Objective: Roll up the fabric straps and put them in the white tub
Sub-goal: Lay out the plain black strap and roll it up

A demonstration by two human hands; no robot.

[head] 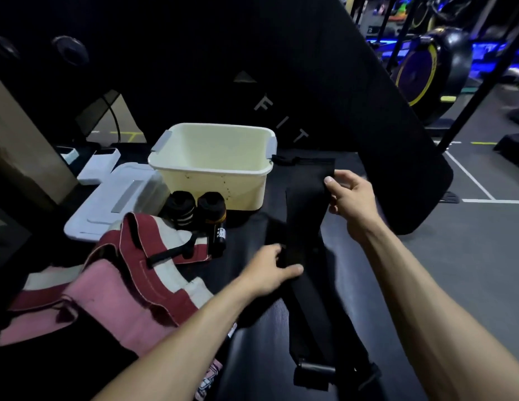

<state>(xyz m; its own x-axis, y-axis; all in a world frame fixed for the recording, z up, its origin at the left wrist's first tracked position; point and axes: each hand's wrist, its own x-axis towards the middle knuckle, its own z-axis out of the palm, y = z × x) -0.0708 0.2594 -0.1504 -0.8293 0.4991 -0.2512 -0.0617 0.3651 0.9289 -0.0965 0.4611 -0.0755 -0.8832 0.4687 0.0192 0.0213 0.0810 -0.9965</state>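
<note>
hands: L (274, 269) pinching, low | R (349, 195) pinching, raised | both arms extended

A long black fabric strap (304, 215) stretches unrolled between both hands. The empty white tub (212, 166) sits upright beyond the left hand (270, 270). Two rolled black straps (194, 209) stand against its near wall.

Clear lidded box (113, 204) left of tub — exercise bike (426, 68) far right, black pad (368, 125) upright.

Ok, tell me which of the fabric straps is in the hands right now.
The long black strap, gripped by the left hand and the right hand. The maroon-and-white straps lie untouched, and two black rolls stand by the white tub.
</note>
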